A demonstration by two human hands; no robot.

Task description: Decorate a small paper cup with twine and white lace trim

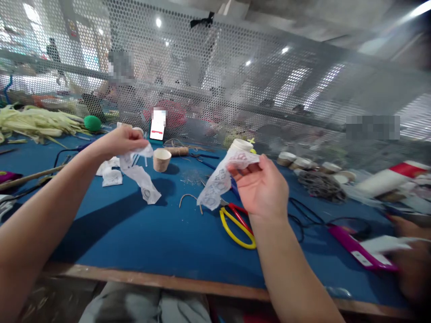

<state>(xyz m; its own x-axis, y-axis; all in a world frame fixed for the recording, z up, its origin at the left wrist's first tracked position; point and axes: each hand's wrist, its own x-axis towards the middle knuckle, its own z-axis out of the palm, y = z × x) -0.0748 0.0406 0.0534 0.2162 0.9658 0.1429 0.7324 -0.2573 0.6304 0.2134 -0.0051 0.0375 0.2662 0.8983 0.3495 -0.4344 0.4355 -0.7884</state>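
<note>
My left hand (pixel 129 138) is pinched closed on a thin, translucent white strip (pixel 143 181) printed with a dark round motif, which dangles above the blue tabletop. Between the closed thumb and fingers of my right hand (pixel 262 186) hangs another white printed strip (pixel 215 186), lined with faint patterns and slanting down to the left. Scissors (pixel 239 226) with one yellow and one red handle lie just below this hand, their blades partly hidden. A small tan paper cup (pixel 162 160) stands between the two hands. More white pieces (pixel 112 177) lie beneath my left hand.
Corn husks (pixel 37 123) and a green ball (pixel 92 123) lie at the back left. A lit phone (pixel 157 125) leans before a perforated metal screen (pixel 235 76). On the right are a coil of grey cord (pixel 321 185), a purple device (pixel 360 249) and another person's blurred hand (pixel 415 255).
</note>
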